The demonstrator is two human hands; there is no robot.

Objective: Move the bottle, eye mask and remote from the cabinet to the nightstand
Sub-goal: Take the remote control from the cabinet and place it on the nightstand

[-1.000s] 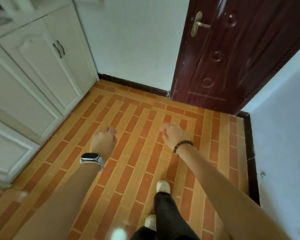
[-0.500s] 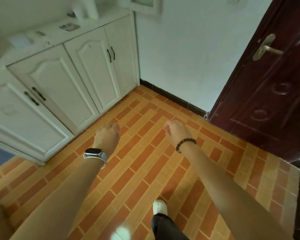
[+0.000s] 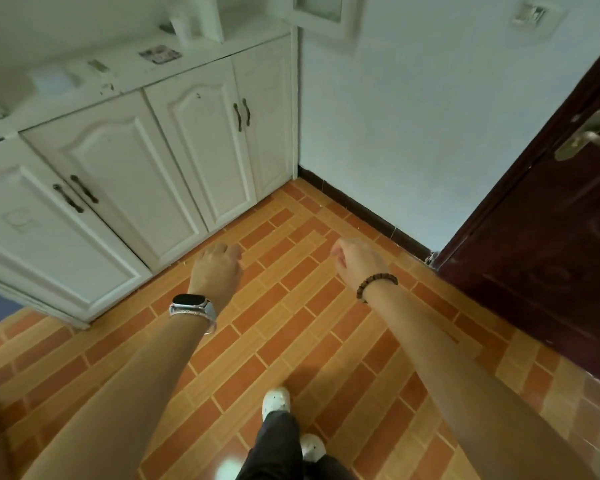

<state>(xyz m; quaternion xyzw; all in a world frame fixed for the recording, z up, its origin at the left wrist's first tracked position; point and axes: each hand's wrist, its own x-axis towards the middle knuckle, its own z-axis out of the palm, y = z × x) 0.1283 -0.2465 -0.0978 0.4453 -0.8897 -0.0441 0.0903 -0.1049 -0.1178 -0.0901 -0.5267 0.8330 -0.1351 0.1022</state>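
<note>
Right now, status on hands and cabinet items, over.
Left hand, right hand loosely curled, no grip on anything. Cabinet ahead-left, doors shut; things on top too blurred to name. No obstacle seen on tiled floor.

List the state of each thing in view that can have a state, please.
left hand, loosely curled, holds nothing
right hand, loosely curled, holds nothing
cabinet doors, all shut
watch, screen dark, on left wrist
dark door, open or shut cannot be told
</note>
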